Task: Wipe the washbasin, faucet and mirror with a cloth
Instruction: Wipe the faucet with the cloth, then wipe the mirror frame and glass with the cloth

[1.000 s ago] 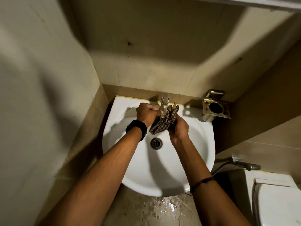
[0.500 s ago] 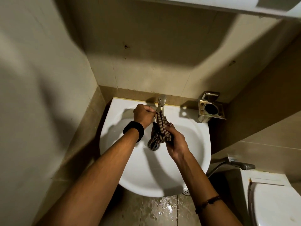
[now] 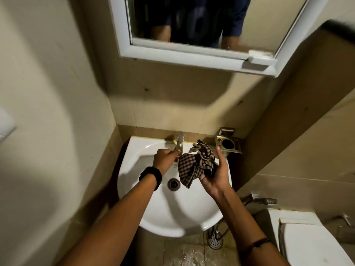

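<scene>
Both hands work above the washbasin [image 3: 173, 217]. Left hand [image 3: 165, 160] is closed, its fingers curled at the faucet [image 3: 180, 144], apparently gripping the spout or lever (the exact contact is hidden behind the knuckles). Right hand [image 3: 215, 175] is palm-up and partly open: the lower fingers and palm pinch the checked cloth [image 3: 196, 164], while the thumb stands free and upright.

Cloth position: bunched in the right palm, just right of the faucet, with one corner hanging down over the bowl near the drain [image 3: 173, 184] and another sticking up toward the metal holder [image 3: 228, 144] on the wall. It is not pressed against any surface.

Progress assessment: the cloth is being gathered or prepared, not wiping. The bowl looks white and unmarked, but whether it is already cleaned cannot be told. The mirror [image 3: 192, 22] above, in its white frame, is out of reach of both hands and shows smudging near its lower right corner, so that step appears to remain. The faucet is judged the step in hand.

Surroundings: a toilet [image 3: 311, 242] stands to the right, and the floor below the basin is wet.
</scene>
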